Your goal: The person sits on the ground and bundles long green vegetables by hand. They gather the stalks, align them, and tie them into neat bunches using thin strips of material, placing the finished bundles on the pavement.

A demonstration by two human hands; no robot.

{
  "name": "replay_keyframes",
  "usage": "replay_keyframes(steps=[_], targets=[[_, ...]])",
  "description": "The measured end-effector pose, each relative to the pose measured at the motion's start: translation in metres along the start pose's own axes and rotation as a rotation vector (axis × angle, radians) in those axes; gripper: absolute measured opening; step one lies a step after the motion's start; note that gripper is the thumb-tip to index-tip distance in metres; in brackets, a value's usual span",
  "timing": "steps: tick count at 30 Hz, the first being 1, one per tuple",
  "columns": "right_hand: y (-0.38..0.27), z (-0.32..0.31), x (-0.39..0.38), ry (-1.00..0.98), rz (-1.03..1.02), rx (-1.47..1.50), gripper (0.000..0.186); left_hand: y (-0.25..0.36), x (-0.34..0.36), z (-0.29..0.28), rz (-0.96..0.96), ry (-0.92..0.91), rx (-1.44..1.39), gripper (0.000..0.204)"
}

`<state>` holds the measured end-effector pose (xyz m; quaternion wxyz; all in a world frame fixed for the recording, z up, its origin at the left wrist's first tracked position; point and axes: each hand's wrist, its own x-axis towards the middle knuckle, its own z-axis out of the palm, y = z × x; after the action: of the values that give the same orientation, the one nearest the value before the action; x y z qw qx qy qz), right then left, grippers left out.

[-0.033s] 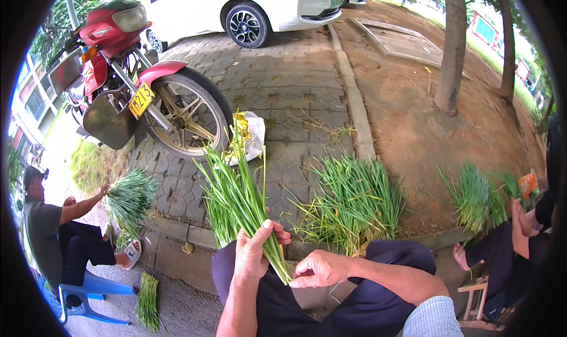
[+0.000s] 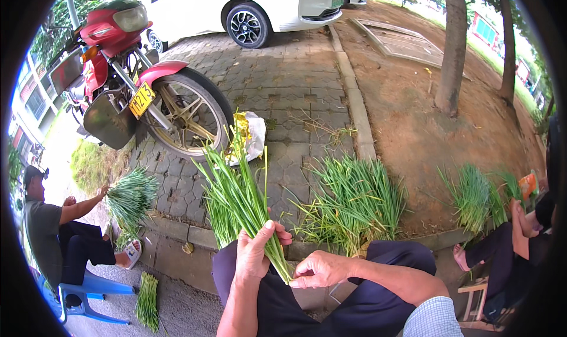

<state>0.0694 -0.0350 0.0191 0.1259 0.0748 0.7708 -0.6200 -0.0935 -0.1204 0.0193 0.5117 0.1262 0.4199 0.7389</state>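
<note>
Big pile [image 2: 357, 195] of green stalks beyond the fingers, one bunch [image 2: 239, 198] in hand

Ahead of the right fingers the pile lies loose, seemingly left to handle. The bunch slants up from the left hand [image 2: 254, 254], whose fingers wrap it, thumb across the front, so it looks gathered. Beyond the left fingers, a heap [image 2: 218, 222] is partly hidden behind the bunch. At the bottom ends, the right hand [image 2: 322, 268] has thumb and forefinger close together; whether they pinch a stalk I cannot tell.
</note>
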Motion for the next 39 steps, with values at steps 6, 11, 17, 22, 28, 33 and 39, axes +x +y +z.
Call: replay_keyframes(steps=[6, 11, 17, 22, 28, 33, 39], targets=[[-0.001, -0.025, -0.01, -0.14, 0.159, -0.482, 0.056, -0.008, -0.001, 0.004, 0.063, 0.012, 0.156, 0.038], [0.01, 0.001, 0.001, 0.267, -0.064, 0.096, 0.074, -0.02, -0.002, 0.02, 0.021, 0.069, 0.176, 0.025], [0.017, 0.012, 0.013, 0.148, -0.013, 0.692, 0.023, -0.037, 0.006, 0.017, 0.084, 0.043, 0.349, 0.026], [0.026, 0.011, 0.009, 0.134, 0.117, 0.851, 0.021, -0.03, 0.002, 0.022, -0.045, 0.043, 0.33, 0.032], [0.027, 0.01, 0.005, 0.088, 0.122, 1.072, 0.022, -0.024, 0.003, 0.02, -0.122, -0.045, 0.302, 0.033], [0.032, 0.016, 0.006, 0.06, 0.113, 1.315, 0.028, -0.018, 0.005, 0.017, -0.19, -0.068, 0.223, 0.033], [0.033, 0.024, 0.007, 0.138, 0.1, 1.347, 0.043, -0.021, 0.005, 0.019, -0.083, -0.042, 0.317, 0.032]])
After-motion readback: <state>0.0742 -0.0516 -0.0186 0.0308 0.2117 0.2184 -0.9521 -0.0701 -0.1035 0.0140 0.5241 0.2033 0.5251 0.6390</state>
